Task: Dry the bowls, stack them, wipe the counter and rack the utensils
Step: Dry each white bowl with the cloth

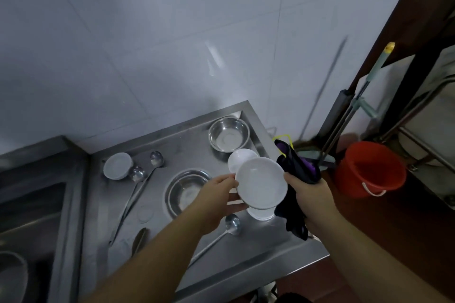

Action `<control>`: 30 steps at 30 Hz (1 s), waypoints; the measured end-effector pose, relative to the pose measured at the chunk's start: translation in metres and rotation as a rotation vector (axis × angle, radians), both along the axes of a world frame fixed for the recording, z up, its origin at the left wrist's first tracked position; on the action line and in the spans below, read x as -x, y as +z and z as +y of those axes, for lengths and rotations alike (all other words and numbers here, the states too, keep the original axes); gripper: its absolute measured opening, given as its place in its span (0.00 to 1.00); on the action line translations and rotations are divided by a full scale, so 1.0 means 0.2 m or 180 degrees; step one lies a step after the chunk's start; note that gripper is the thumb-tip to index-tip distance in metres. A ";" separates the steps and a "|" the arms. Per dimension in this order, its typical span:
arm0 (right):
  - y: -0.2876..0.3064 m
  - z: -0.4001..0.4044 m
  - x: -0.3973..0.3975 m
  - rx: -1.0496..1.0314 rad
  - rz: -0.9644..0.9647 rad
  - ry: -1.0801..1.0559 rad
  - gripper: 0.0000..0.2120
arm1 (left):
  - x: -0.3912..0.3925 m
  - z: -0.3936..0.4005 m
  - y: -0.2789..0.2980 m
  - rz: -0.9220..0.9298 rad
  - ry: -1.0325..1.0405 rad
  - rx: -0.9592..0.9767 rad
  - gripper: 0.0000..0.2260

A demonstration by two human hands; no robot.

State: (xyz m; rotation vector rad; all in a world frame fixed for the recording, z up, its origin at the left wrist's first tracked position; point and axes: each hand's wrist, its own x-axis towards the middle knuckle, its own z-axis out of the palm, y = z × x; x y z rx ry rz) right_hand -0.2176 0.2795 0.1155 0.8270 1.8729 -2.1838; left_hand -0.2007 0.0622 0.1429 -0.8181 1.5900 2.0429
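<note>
Held bowl: a white bowl (261, 183) is up off the steel counter (246, 263), right of frame centre, its open face turned toward the camera.
Left hand: the left hand (216, 194) pinches the bowl's left rim, thumb on top and fingers underneath.
Right hand: the right hand (311, 192) has its fingers curled round a bunched dark cloth (299, 179), touching the bowl's right edge.
Key relation: the bowl lies just left of the cloth, between both hands; the cloth hand is the nearer one to wipe into the hollow, I judge.
Waiting items: another white bowl (242, 158) just behind, a steel bowl (229, 136) above it, a larger steel bowl (188, 192) at centre, ladles (138, 174) to the left.
Progress: drying seems underway; stacking, wiping and racking are not yet done.
</note>
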 end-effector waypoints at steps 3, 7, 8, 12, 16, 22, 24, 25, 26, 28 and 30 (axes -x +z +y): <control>-0.08 0.08 0.05 -0.0085 -0.0083 0.0137 0.20 | 0.04 0.07 -0.05 -0.0104 -0.0021 0.0094 0.13; -0.21 0.14 0.07 -0.0299 -0.0359 0.0233 0.22 | 0.06 0.13 -0.19 -0.0313 0.0013 0.0180 0.11; -0.25 0.15 0.07 -0.0361 -0.0430 0.0248 0.19 | 0.06 0.14 -0.23 -0.0380 0.0008 0.0213 0.11; -0.40 0.19 0.06 -0.0554 -0.0690 0.0306 0.17 | 0.08 0.17 -0.40 -0.0579 -0.0139 0.0518 0.09; -0.52 0.21 0.06 -0.0626 -0.0861 0.0354 0.13 | 0.11 0.17 -0.56 -0.0698 -0.0439 0.0983 0.09; -0.63 0.18 0.12 -0.0815 -0.0919 0.0424 0.14 | 0.14 0.19 -0.73 -0.0766 -0.0327 0.1152 0.09; -0.65 0.16 0.15 -0.0887 -0.0927 0.0488 0.13 | 0.17 0.19 -0.77 -0.0762 -0.0255 0.1198 0.08; -0.66 0.16 0.16 -0.0914 -0.0936 0.0528 0.12 | 0.18 0.18 -0.79 -0.0766 -0.0233 0.1214 0.09; -0.67 0.15 0.18 -0.0958 -0.0928 0.0564 0.11 | 0.19 0.18 -0.80 -0.0763 -0.0212 0.1223 0.09; -0.69 0.13 0.21 -0.1127 -0.0898 0.0660 0.09 | 0.21 0.19 -0.83 -0.0757 -0.0203 0.1279 0.08; -0.72 0.12 0.23 -0.1234 -0.0863 0.0723 0.09 | 0.21 0.19 -0.85 -0.0747 -0.0244 0.1421 0.08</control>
